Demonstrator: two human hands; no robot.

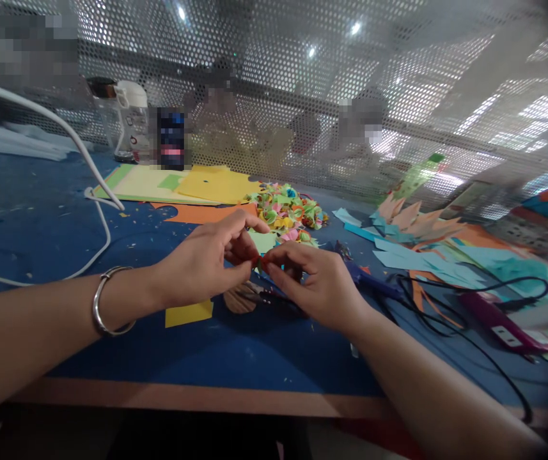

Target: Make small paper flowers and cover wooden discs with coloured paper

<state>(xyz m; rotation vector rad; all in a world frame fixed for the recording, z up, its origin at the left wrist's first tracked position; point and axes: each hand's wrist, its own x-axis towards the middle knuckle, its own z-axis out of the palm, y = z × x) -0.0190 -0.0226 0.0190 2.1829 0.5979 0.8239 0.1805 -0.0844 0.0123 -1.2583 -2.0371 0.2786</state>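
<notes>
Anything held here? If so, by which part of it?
A small red piece: left hand at its left side, right hand at its right; exact grip points too small to tell.

Read as a clock centered on the meeting fingertips of the left hand (197,262) and right hand (321,284), a bare strip of blue tabletop (245,361) lies open at 6 o'clock, below the scissors (276,300) and a brown piece (240,299). The forearms wall off that strip at 8 and 4. Loose paper scraps (288,207) crowd 1 o'clock, before a perforated metal screen (264,96) closing off 12. At 3, a blue-handled tool (379,283) and tangled black cords (434,314) obstruct passage. More open tabletop stretches between 9 and 10, crossed by a white cable (107,233).
</notes>
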